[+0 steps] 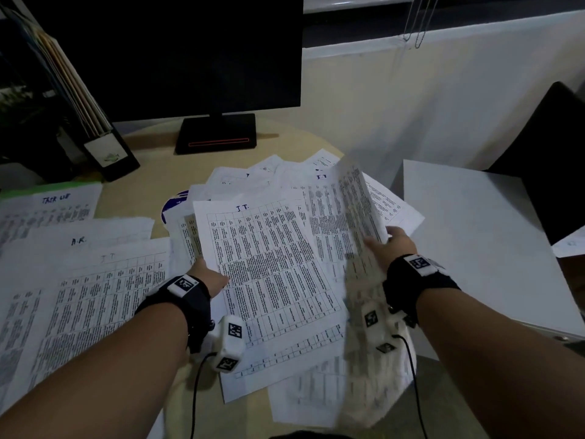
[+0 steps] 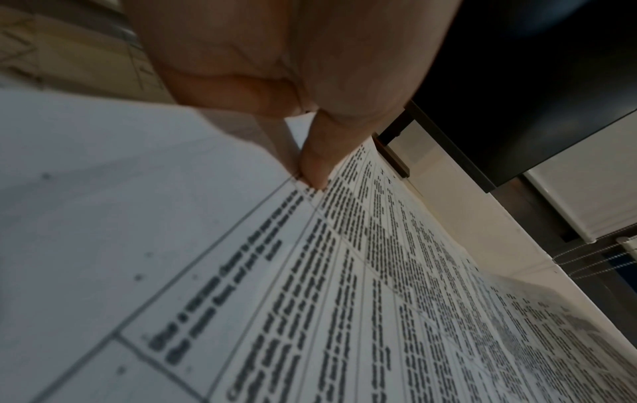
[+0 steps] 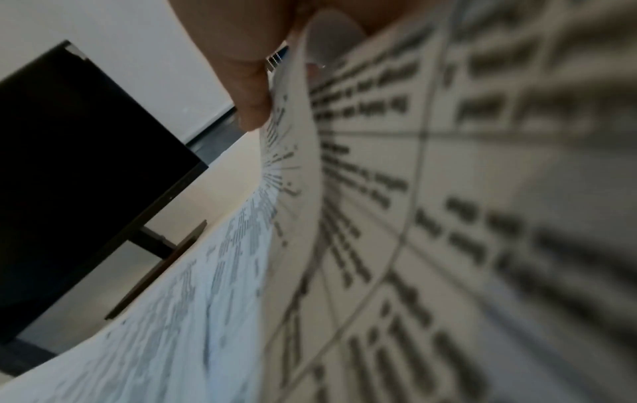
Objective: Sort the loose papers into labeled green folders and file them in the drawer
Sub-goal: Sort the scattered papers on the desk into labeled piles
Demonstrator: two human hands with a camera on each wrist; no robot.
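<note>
Left hand (image 1: 211, 278) pinches the white printed table sheet headed "I.T." (image 1: 269, 274) at its left edge, atop the loose paper spread on the beige desk (image 1: 152, 182). Right hand (image 1: 391, 247) grips a curled, lifted white printed sheet (image 1: 354, 210). Risk: pulling could drag neighbours off the edge. Sorted stacks at left: three visible; one green folder (image 1: 47, 187) beneath the far stack

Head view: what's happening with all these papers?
A person is sorting printed sheets at a desk. The left hand pinches the edge of a table sheet headed "I.T."; the right hand lifts a curled, blurred sheet off the loose pile. Sorted stacks lie to the left, one on a green folder. Nothing is filed yet.
</note>
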